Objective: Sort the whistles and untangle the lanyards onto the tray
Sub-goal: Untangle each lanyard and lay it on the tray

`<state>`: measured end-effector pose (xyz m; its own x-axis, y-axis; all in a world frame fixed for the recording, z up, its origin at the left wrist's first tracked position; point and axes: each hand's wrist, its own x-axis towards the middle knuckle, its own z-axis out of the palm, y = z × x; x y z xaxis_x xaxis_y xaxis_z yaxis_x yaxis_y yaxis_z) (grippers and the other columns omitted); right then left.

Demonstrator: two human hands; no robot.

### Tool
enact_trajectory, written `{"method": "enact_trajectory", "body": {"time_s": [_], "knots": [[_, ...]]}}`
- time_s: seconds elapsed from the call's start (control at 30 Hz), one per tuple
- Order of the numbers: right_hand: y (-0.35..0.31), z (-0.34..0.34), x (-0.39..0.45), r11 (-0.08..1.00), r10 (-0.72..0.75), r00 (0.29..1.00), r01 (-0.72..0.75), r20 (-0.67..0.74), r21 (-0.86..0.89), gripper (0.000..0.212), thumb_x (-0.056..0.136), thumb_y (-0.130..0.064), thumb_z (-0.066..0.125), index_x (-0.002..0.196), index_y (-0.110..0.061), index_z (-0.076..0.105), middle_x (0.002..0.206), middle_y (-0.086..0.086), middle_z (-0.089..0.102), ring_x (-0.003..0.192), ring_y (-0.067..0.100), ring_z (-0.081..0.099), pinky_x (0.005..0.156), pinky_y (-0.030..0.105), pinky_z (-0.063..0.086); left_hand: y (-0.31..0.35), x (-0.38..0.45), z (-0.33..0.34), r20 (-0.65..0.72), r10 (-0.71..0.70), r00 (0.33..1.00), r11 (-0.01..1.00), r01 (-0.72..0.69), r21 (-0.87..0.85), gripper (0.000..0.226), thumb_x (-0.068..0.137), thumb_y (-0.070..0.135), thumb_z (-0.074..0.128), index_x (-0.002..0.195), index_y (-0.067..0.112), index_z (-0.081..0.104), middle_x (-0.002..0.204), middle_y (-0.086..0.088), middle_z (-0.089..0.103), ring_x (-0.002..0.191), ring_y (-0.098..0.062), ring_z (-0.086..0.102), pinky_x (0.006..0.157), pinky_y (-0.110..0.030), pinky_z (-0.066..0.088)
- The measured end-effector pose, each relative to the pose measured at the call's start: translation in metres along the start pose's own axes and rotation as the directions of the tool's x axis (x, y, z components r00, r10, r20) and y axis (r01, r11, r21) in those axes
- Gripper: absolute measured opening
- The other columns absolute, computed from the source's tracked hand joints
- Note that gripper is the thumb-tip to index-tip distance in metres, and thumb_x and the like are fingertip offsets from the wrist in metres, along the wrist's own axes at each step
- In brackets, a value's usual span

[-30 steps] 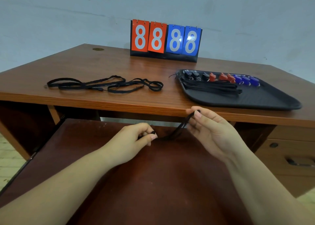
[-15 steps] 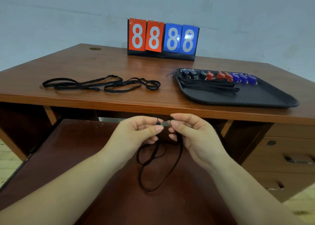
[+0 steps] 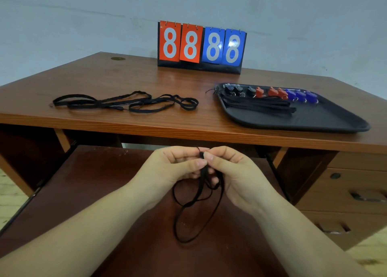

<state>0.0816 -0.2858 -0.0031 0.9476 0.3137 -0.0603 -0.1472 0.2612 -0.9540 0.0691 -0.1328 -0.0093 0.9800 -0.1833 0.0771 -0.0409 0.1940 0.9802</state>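
Observation:
My left hand [image 3: 174, 167] and my right hand [image 3: 234, 172] meet below the desk's front edge, both pinching the top end of a black lanyard [image 3: 196, 209]. Its loops hang down over the pull-out shelf. A tangle of black lanyards [image 3: 125, 103] lies on the desk at the left. The black tray [image 3: 326, 121] on the right holds a row of whistles: black whistles [image 3: 235, 90], red whistles [image 3: 270, 92] and blue whistles [image 3: 300, 95]. Straightened lanyards [image 3: 259, 107] lie in front of them on the tray.
A flip scoreboard [image 3: 201, 46] showing 8888 stands at the back of the wooden desk [image 3: 167, 128]. The dark pull-out shelf [image 3: 83, 193] sits under my hands. Desk drawers [image 3: 356, 184] are at the lower right.
My hands came together from apart; the lanyard, stretched taut between them a second ago, now hangs in loose loops from both pinches.

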Motion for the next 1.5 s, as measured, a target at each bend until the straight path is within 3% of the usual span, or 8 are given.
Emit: {"method": "enact_trajectory", "body": {"time_s": [0.33, 0.43, 0.77, 0.87, 1.07, 1.3, 1.43, 1.5], "knots": [[0.002, 0.0, 0.001, 0.991, 0.096, 0.995, -0.095, 0.008, -0.094, 0.019, 0.063, -0.033, 0.069, 0.06, -0.017, 0.06, 0.057, 0.0, 0.051, 0.046, 0.006, 0.044, 0.041, 0.016, 0.036, -0.004, -0.001, 0.0, 0.01, 0.043, 0.999, 0.998, -0.044, 0.052, 0.034, 0.069, 0.018, 0.068, 0.102, 0.011, 0.071, 0.081, -0.005, 0.073, 0.08, -0.017, 0.067, 0.077, -0.027, 0.054], [0.003, -0.002, 0.001, 0.992, 0.082, 0.996, -0.08, 0.016, -0.101, 0.019, 0.064, -0.033, 0.068, 0.063, -0.015, 0.061, 0.062, 0.003, 0.051, 0.048, 0.006, 0.045, 0.042, 0.016, 0.037, -0.004, -0.001, 0.001, -0.012, 0.05, 0.999, 0.998, -0.049, 0.042, 0.029, 0.066, 0.017, 0.068, 0.094, 0.012, 0.072, 0.077, -0.001, 0.072, 0.073, -0.009, 0.066, 0.069, -0.02, 0.053], [0.007, -0.006, 0.001, 0.981, -0.08, 0.994, 0.091, 0.071, -0.169, 0.026, 0.07, -0.014, 0.071, 0.095, -0.01, 0.067, 0.088, 0.005, 0.072, 0.084, 0.015, 0.069, 0.079, 0.023, 0.054, -0.005, 0.004, -0.001, -0.118, 0.077, 0.99, 0.997, -0.078, -0.002, 0.016, 0.064, 0.015, 0.068, 0.079, 0.013, 0.072, 0.073, -0.004, 0.073, 0.065, -0.01, 0.067, 0.062, -0.018, 0.054], [0.011, -0.003, 0.001, 0.971, -0.123, 0.99, 0.135, 0.075, -0.195, 0.027, 0.079, 0.003, 0.066, 0.105, -0.002, 0.061, 0.085, 0.006, 0.069, 0.068, 0.014, 0.067, 0.069, 0.023, 0.055, -0.005, 0.006, -0.004, -0.142, 0.083, 0.986, 0.997, -0.082, 0.017, 0.017, 0.064, 0.018, 0.069, 0.08, 0.013, 0.071, 0.073, -0.004, 0.073, 0.068, -0.012, 0.068, 0.065, -0.02, 0.055], [0.007, -0.01, 0.005, 0.935, -0.134, 0.991, 0.13, 0.011, -0.329, 0.022, 0.085, -0.006, 0.062, 0.106, -0.009, 0.069, 0.069, 0.0, 0.067, 0.044, 0.005, 0.041, 0.045, 0.017, 0.038, -0.006, 0.012, -0.011, -0.246, 0.077, 0.966, 0.997, -0.08, 0.001, 0.018, 0.067, 0.021, 0.068, 0.083, 0.013, 0.069, 0.068, 0.001, 0.07, 0.067, -0.006, 0.065, 0.065, -0.017, 0.055], [-0.013, -0.028, 0.002, 0.871, 0.075, 0.989, -0.004, 0.126, -0.492, 0.027, 0.094, -0.015, 0.049, 0.074, 0.002, 0.057, 0.042, -0.014, 0.054, 0.039, 0.002, 0.027, 0.044, 0.015, 0.024, 0.001, 0.018, -0.023, -0.353, 0.066, 0.933, 0.992, -0.101, -0.081, 0.007, 0.085, 0.012, 0.06, 0.084, 0.014, 0.067, 0.065, 0.006, 0.067, 0.065, -0.005, 0.065, 0.063, -0.017, 0.054], [-0.019, -0.046, 0.008, 0.91, 0.09, 0.99, -0.036, 0.111, -0.414, 0.033, 0.084, -0.016, 0.055, 0.093, 0.015, 0.06, 0.055, -0.012, 0.06, 0.04, 0.003, 0.026, 0.041, 0.014, 0.021, 0.009, 0.02, -0.031, -0.432, 0.046, 0.901, 0.971, -0.142, -0.193, 0.007, 0.084, 0.012, 0.062, 0.08, 0.014, 0.066, 0.065, 0.004, 0.064, 0.063, -0.005, 0.063, 0.061, -0.017, 0.054], [-0.022, -0.055, 0.01, 0.929, 0.051, 0.997, -0.025, 0.06, -0.369, 0.037, 0.075, -0.019, 0.059, 0.1, 0.006, 0.067, 0.058, -0.003, 0.057, 0.04, 0.002, 0.03, 0.039, 0.013, 0.024, 0.011, 0.022, -0.034, -0.475, 0.04, 0.879, 0.967, -0.154, -0.204, 0.007, 0.085, 0.012, 0.062, 0.08, 0.014, 0.065, 0.065, 0.003, 0.064, 0.062, -0.004, 0.063, 0.06, -0.017, 0.054]]}}
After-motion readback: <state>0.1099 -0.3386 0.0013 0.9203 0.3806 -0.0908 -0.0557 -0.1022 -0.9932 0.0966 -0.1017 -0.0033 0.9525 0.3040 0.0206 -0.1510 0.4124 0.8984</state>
